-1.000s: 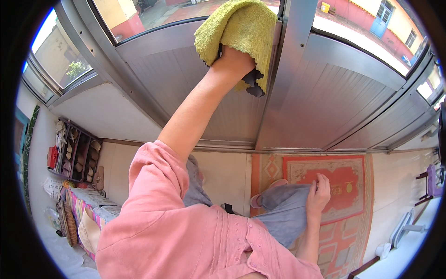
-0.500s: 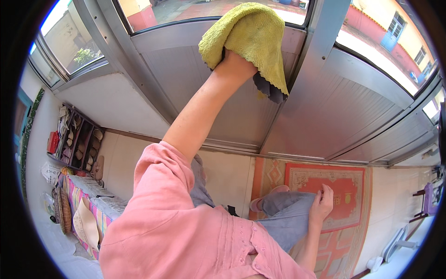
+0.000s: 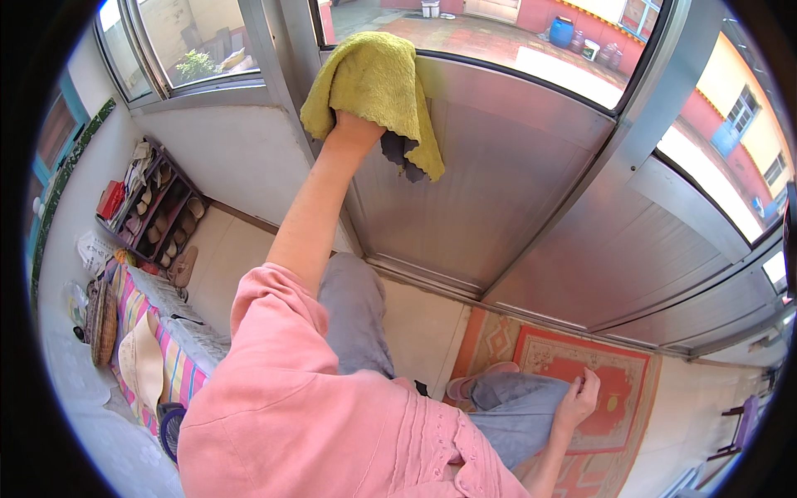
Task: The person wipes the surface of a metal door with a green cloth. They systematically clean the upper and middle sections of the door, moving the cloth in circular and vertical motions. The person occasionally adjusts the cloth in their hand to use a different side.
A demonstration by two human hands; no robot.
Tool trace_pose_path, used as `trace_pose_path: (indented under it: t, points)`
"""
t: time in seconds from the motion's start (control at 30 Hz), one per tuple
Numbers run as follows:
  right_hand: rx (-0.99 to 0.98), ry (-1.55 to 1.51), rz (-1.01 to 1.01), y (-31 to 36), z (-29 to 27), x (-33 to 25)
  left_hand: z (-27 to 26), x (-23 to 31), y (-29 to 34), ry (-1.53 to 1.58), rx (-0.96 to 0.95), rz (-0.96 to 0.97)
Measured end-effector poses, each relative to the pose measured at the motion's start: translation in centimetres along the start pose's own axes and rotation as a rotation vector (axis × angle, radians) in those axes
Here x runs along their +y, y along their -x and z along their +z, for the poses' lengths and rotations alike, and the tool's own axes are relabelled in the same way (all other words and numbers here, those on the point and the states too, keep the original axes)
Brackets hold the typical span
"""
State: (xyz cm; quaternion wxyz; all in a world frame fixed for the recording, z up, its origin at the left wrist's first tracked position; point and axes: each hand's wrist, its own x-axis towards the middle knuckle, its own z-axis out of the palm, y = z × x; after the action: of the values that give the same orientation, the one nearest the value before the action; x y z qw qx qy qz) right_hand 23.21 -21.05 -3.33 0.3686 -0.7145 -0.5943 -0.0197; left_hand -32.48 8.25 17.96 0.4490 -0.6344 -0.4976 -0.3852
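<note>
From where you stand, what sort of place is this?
Probably a home's entryway: there's a shoe rack, a red patterned mat, and a paved yard beyond the glazed metal panels.

There is one bare left hand (image 3: pixel 357 131) and one bare right hand (image 3: pixel 579 398), two in all. One yellow-green fabric cloth (image 3: pixel 369 79) with dark backing is in view. One dark multi-tiered shoe rack (image 3: pixel 173 202) holds several shoes, too crowded to count exactly. There are one red rectangular mat (image 3: pixel 610 436), one larger orange-and-beige patterned rug (image 3: pixel 477 332), one cream wide-brimmed hat (image 3: pixel 141 361) and, through the glass, one blue rounded barrel (image 3: pixel 561 33).
</note>
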Motion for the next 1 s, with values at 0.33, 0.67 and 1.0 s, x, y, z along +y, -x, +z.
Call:
trace_pose_path:
  t: [0.33, 0.67, 1.0]
  points:
    - [-0.037, 0.009, -0.015, -0.3, 0.9, -0.5, 0.3, -6.9, 4.0, 0.014, -0.018, -0.267]
    - [-0.054, 0.075, -0.052, -0.3, 1.8, -0.1, 2.0, -1.7, 10.0, 0.073, -0.081, -0.233]
    - [-0.091, 0.141, -0.062, -0.7, 1.6, -1.2, 8.5, 6.4, 4.1, 0.115, 0.137, -0.137]
